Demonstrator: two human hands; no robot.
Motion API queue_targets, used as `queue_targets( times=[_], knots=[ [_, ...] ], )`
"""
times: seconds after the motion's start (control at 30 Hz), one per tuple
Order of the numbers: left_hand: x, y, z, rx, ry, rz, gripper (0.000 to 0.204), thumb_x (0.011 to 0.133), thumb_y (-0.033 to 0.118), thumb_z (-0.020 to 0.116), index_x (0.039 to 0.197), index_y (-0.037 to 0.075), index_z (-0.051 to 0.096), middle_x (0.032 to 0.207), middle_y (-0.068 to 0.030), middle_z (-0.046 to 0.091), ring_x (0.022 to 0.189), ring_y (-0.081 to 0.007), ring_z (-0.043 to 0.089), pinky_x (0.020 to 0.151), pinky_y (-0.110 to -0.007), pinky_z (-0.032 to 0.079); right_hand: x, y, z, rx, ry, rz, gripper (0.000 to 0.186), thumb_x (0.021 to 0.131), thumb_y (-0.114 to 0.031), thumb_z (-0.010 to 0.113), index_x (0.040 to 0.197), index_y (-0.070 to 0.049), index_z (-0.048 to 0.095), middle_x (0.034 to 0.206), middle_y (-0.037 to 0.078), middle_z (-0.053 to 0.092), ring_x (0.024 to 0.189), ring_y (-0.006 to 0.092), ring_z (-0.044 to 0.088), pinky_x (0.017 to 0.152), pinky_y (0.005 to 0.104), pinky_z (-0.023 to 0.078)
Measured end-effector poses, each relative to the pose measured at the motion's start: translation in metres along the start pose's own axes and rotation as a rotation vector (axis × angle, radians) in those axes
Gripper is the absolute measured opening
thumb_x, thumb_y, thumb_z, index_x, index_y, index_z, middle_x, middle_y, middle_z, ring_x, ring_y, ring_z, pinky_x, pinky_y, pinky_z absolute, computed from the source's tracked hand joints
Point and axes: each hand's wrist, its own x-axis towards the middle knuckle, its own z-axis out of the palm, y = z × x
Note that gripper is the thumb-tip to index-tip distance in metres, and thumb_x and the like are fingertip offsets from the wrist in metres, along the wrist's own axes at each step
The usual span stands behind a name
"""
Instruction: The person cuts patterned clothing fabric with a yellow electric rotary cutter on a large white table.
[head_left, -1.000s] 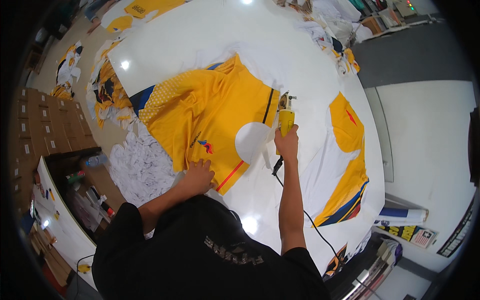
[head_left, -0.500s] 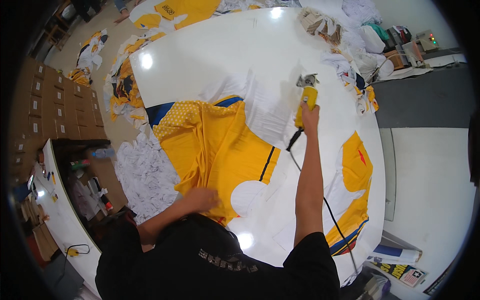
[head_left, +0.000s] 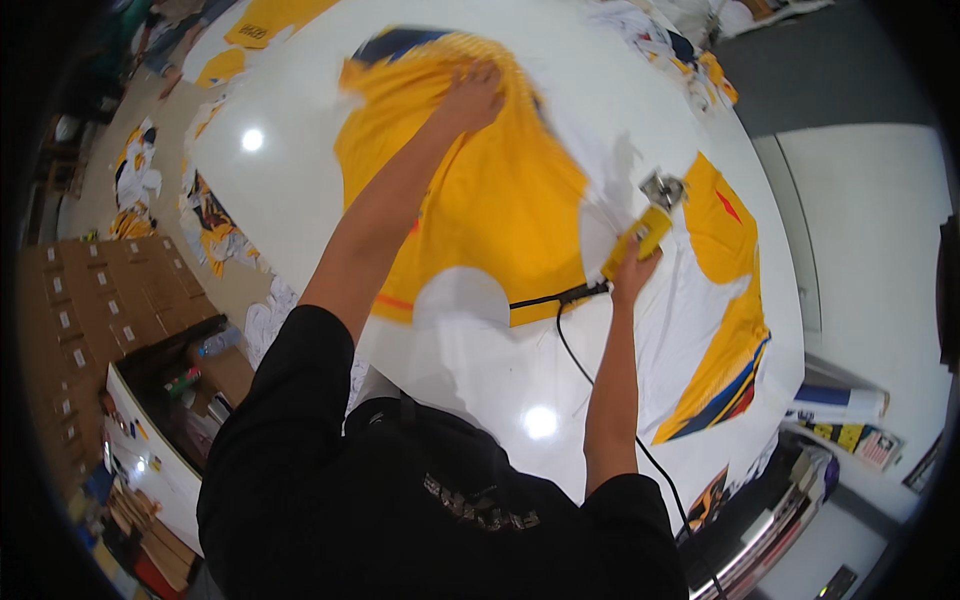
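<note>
A yellow fabric garment piece point(head_left: 500, 200) with navy, dotted and white parts lies on the white table point(head_left: 270, 190), its upper part blurred. My left hand point(head_left: 470, 95) reaches far onto it, fingers bent and closed on the bunched cloth near its top edge. My right hand point(head_left: 632, 262) grips a yellow electric cutting tool point(head_left: 645, 228) with a metal head, held beside the piece's right edge; its black cord runs down toward the lower right. To the right lies a second yellow and white piece point(head_left: 725, 225) with blue and red stripes.
Fabric scraps point(head_left: 680, 55) pile at the table's back right, more point(head_left: 135, 180) on the floor left. Cardboard boxes point(head_left: 120, 290) stack at left beside a side desk point(head_left: 150, 460) with small items. A person's legs point(head_left: 175, 40) show at top left. A white cabinet point(head_left: 870, 270) stands right.
My left hand has moved far up and away from me, and the yellow piece has shifted and turned with it. My right hand and cutter have moved right, dropping from their position half a second ago.
</note>
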Motion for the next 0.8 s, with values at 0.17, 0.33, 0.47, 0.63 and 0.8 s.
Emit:
queue_targets(
  times=[0.17, 0.33, 0.47, 0.63, 0.8],
  knots=[
    [-0.035, 0.084, 0.000, -0.121, -0.171, 0.275, 0.061, 0.106, 0.043, 0.057, 0.156, 0.010, 0.048, 0.168, -0.0154, 0.040, 0.158, -0.0376, 0.033, 0.129, -0.059, 0.026, -0.119, -0.019, -0.150, -0.157, 0.197, 0.123, 0.061, 0.098, -0.026, 0.074, 0.142, 0.006, 0.045, 0.122, 0.023, 0.067, 0.109, 0.0302, 0.069, 0.091, 0.0403, 0.057],
    [-0.177, 0.049, -0.034, 0.047, -0.282, 0.251, 0.075, 0.097, 0.051, 0.069, 0.160, 0.015, 0.046, 0.172, -0.0155, 0.033, 0.160, -0.0380, 0.029, 0.130, -0.060, 0.022, -0.254, -0.093, -0.184, -0.577, 0.000, 0.134, 0.063, 0.096, -0.021, 0.074, 0.143, 0.007, 0.043, 0.118, 0.032, 0.069, 0.109, 0.0437, 0.071, 0.096, 0.0483, 0.055],
    [-0.228, 0.013, -0.057, 0.034, -0.321, 0.213, 0.090, 0.090, 0.058, 0.076, 0.162, 0.016, 0.044, 0.174, -0.0147, 0.028, 0.162, -0.0379, 0.023, 0.130, -0.061, 0.019, -0.353, -0.119, -0.164, -0.689, -0.180, 0.250, 0.065, 0.095, -0.023, 0.075, 0.143, 0.009, 0.044, 0.116, 0.039, 0.067, 0.111, 0.0585, 0.066, 0.092, 0.0548, 0.055],
    [-0.251, -0.019, -0.089, 0.141, -0.488, 0.130, 0.094, 0.090, 0.057, 0.077, 0.166, 0.018, 0.037, 0.177, -0.0105, 0.023, 0.165, -0.0341, 0.016, 0.132, -0.058, 0.016, -0.401, -0.149, -0.116, -0.745, -0.322, 0.388, 0.067, 0.095, -0.025, 0.075, 0.147, 0.002, 0.042, 0.125, 0.034, 0.064, 0.113, 0.0529, 0.066, 0.094, 0.0547, 0.055],
    [-0.257, -0.029, -0.087, 0.118, -0.510, 0.117, 0.096, 0.089, 0.054, 0.079, 0.168, 0.020, 0.034, 0.179, -0.0086, 0.019, 0.165, -0.0328, 0.014, 0.133, -0.057, 0.015, -0.399, -0.139, -0.081, -0.710, -0.255, 0.304, 0.057, 0.096, -0.023, 0.071, 0.139, 0.005, 0.044, 0.121, 0.034, 0.063, 0.109, 0.0541, 0.066, 0.092, 0.0553, 0.055]
  ],
)
